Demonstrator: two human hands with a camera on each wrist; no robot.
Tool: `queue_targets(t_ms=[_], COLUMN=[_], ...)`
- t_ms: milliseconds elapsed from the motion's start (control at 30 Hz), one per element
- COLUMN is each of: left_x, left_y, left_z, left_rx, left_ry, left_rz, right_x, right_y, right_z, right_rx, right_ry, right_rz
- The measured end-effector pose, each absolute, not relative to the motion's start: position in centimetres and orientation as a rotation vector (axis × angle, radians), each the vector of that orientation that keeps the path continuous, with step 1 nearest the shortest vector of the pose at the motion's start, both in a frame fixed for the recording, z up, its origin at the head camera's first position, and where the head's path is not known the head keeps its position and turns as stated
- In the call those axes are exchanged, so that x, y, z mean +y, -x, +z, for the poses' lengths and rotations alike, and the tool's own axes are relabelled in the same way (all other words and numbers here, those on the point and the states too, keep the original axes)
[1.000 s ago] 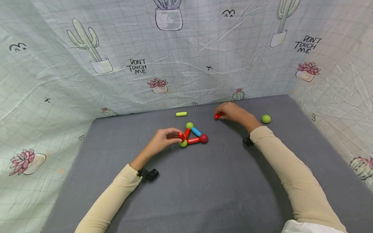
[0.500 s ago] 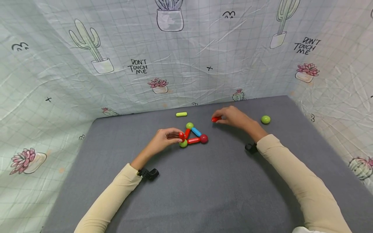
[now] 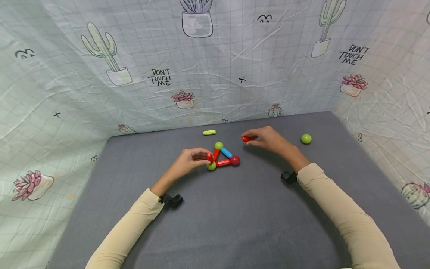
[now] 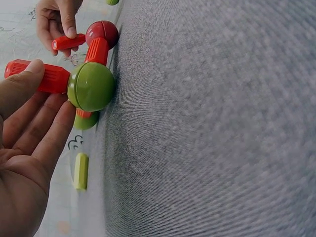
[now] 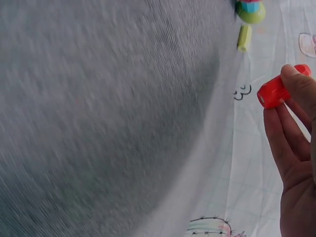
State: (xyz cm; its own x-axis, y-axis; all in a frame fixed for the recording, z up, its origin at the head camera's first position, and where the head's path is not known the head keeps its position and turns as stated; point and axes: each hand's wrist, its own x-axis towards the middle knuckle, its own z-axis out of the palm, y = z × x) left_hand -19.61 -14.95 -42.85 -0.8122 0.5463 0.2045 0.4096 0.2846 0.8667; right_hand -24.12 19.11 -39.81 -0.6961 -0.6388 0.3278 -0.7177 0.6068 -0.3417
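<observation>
Reading "DON'T TOUCH ME", the backdrop (image 3: 215, 74) faces both hands.

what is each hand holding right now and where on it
The right hand pinches a loose red stick by one end. The left hand holds an upright red stick on the triangle's green ball, by its top.

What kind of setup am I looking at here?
Probably a small tabletop play or recording booth: a grey felt-like mat walled by a wrinkled cactus-print cloth backdrop, with a triangle of coloured plastic sticks and balls on it.
</observation>
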Motion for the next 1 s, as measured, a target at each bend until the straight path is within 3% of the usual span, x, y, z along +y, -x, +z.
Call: queue_targets(t_ms=[1000], left_x=[-15.0], left_y=[19.7], left_z=[-42.9], left_rx=[2.415], left_ry=[-0.88], left_rz=[1.575], right_x=[16.4], right_y=[21.2], right_z=[-41.7], right_rx=[-2.588], right_ry=[-1.05], right_rz=[1.059])
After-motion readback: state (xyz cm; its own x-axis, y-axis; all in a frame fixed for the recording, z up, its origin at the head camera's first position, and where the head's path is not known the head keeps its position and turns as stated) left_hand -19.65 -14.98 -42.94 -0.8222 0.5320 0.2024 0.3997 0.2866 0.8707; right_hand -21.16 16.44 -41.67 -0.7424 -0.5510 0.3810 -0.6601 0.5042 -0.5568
